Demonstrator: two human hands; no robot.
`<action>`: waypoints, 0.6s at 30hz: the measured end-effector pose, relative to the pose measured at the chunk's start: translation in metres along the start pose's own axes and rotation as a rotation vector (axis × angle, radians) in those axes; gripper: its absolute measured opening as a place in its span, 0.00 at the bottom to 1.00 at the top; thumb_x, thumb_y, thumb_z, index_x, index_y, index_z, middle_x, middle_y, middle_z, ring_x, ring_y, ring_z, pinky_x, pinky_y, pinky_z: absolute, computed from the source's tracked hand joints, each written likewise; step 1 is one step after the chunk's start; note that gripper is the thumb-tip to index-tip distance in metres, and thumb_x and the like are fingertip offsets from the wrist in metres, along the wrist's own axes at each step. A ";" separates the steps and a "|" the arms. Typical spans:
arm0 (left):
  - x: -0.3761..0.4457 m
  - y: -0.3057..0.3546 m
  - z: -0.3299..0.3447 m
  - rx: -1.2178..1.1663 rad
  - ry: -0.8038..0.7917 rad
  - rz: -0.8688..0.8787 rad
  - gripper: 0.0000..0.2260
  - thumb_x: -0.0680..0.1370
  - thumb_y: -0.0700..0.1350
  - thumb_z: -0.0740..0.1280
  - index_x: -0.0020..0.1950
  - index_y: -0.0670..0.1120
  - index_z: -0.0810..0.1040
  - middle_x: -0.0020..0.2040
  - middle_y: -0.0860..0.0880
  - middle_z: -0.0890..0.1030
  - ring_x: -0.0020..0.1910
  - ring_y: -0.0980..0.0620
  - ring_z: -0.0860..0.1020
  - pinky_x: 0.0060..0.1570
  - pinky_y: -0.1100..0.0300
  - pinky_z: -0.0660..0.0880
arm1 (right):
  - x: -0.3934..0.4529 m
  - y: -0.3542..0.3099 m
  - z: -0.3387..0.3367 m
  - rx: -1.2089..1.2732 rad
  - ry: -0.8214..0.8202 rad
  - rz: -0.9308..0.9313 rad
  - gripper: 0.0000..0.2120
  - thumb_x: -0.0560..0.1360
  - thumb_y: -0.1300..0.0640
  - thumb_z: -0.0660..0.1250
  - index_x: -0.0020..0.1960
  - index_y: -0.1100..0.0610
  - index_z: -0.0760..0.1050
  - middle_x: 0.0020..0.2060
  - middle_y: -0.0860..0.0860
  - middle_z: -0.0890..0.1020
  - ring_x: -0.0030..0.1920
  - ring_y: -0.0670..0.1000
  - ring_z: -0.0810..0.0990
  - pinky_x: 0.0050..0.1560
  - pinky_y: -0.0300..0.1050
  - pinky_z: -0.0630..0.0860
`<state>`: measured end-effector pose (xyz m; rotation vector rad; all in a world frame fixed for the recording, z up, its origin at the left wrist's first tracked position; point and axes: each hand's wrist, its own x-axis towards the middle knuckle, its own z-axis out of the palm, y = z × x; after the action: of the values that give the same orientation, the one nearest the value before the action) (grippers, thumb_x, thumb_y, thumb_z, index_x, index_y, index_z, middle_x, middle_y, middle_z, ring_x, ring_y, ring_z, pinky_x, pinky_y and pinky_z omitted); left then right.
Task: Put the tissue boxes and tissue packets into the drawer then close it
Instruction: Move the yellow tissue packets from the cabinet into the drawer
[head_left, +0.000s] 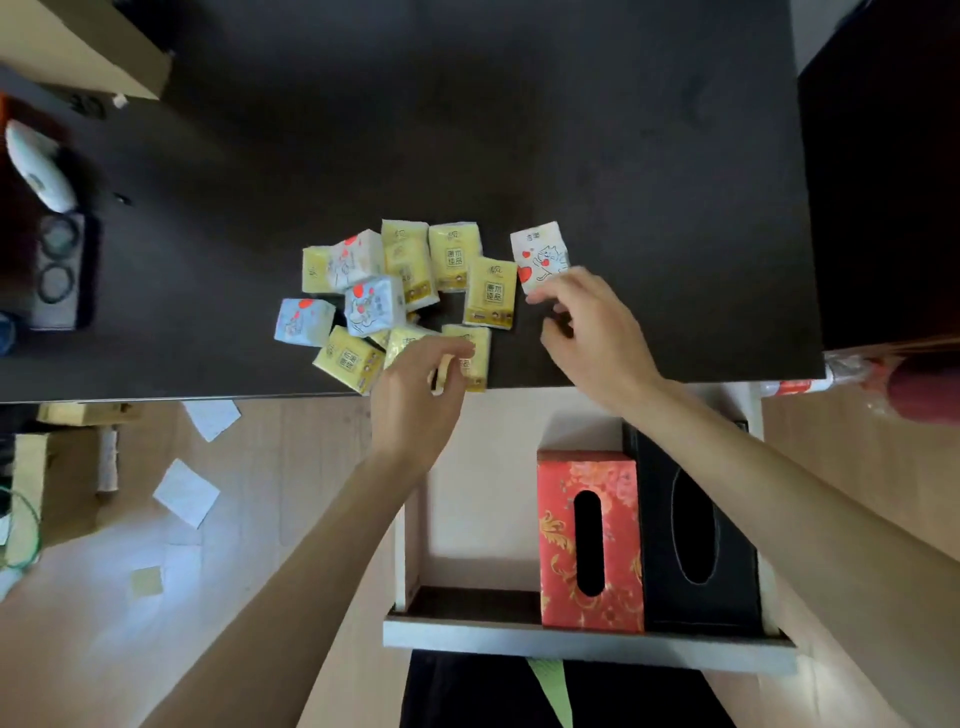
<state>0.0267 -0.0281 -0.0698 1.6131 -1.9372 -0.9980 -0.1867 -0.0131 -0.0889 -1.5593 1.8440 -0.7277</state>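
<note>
The left hand (415, 400) pinches a yellow packet (470, 358) at the dark table's (623, 156) edge. The right hand (597, 332) has its fingers half open, touching a white packet (537, 254). More packets (384, 291) lie nearby. A red box (589, 540) and black box (696, 535) sit in the open drawer (467, 525).

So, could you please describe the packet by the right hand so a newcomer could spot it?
Look at the dark table above the open drawer. The white packet with a cat and red hearts lies right of the yellow pile, apart, its lower edge at the right hand.
</note>
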 end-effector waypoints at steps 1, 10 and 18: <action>0.010 -0.004 -0.006 0.088 -0.044 0.072 0.12 0.76 0.37 0.68 0.57 0.47 0.83 0.57 0.52 0.84 0.60 0.53 0.80 0.58 0.57 0.77 | 0.013 -0.006 0.005 -0.046 -0.039 -0.009 0.14 0.78 0.62 0.71 0.63 0.56 0.79 0.64 0.52 0.78 0.64 0.53 0.77 0.54 0.53 0.81; 0.057 -0.020 -0.013 0.635 -0.540 0.399 0.20 0.70 0.53 0.77 0.59 0.48 0.80 0.70 0.48 0.70 0.62 0.45 0.75 0.68 0.52 0.65 | 0.051 -0.021 0.031 -0.516 -0.229 -0.169 0.09 0.72 0.59 0.76 0.51 0.55 0.81 0.71 0.58 0.76 0.76 0.60 0.67 0.71 0.56 0.67; 0.061 -0.031 -0.006 0.702 -0.553 0.529 0.26 0.70 0.51 0.76 0.65 0.48 0.75 0.70 0.47 0.71 0.62 0.45 0.74 0.65 0.53 0.66 | 0.010 -0.027 0.016 -0.482 0.103 0.025 0.26 0.68 0.54 0.80 0.62 0.57 0.75 0.67 0.57 0.78 0.69 0.58 0.72 0.63 0.48 0.71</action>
<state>0.0369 -0.0903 -0.0961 1.0265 -3.1305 -0.5988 -0.1587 -0.0270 -0.0804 -1.8117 2.2274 -0.3695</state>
